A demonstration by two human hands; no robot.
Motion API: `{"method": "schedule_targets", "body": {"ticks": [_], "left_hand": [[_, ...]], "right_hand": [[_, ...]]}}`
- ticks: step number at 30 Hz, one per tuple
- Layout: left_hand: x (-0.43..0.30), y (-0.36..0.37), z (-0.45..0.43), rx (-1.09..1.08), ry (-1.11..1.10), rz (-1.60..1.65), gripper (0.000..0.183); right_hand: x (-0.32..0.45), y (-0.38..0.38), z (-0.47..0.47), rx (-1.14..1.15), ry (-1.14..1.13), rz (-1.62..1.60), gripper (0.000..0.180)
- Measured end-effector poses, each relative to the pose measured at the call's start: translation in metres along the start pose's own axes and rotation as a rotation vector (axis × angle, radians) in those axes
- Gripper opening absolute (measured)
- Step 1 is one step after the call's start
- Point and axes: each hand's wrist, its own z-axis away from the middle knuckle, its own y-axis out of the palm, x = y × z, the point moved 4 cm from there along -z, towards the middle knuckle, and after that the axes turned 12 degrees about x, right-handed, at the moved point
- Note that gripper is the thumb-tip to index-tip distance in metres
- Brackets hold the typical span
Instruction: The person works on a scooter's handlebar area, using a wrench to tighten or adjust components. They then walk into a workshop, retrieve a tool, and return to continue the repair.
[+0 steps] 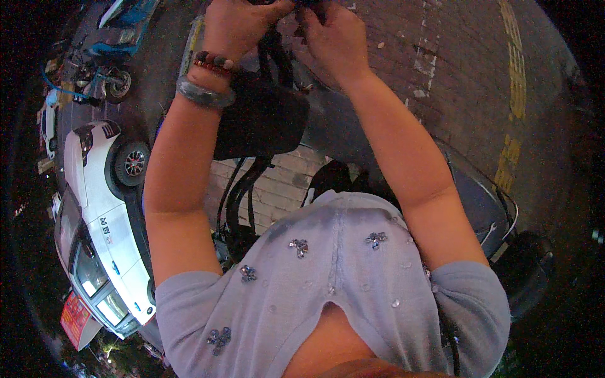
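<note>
Both hands are raised at the top edge of the head view, close together. My left hand (236, 26) wears a beaded bracelet (215, 62) and a grey bangle (205, 94) at the wrist. Its thumb reaches toward a dark object (309, 3), mostly cut off by the frame. My right hand (336, 45) has its fingers curled at the same object from the other side. What the object is cannot be made out. Below the hands is a black, block-shaped thing (264, 118), partly behind my left forearm, with black tubes or cables (276, 56) above it.
Bent black tubes (243, 193) stand over light paving (279, 179) by my body. A white car (106, 208) and a motorcycle (106, 85) are at the left. A dark grey panel (472, 198) lies beyond my right elbow. A yellow strip (515, 85) crosses the brick paving.
</note>
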Motion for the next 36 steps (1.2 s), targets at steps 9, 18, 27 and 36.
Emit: {"method": "schedule_targets", "body": {"ticks": [9,18,27,36], "left_hand": [[-0.001,-0.004,0.002,-0.031,0.139,-0.124,0.021],[0.016,-0.009,-0.008,-0.056,0.299,-0.151,0.026],[-0.006,-0.005,0.001,-0.040,0.103,-0.214,0.025],[-0.011,-0.006,0.003,-0.037,0.018,-0.234,0.024]], "right_hand": [[-0.003,0.001,0.001,0.217,0.128,-0.337,0.034],[-0.023,0.024,-0.004,0.189,0.341,-0.697,0.037],[-0.034,0.023,-0.012,0.079,0.141,-0.306,0.026],[-0.019,0.013,-0.009,0.149,0.068,-0.203,0.031]]}}
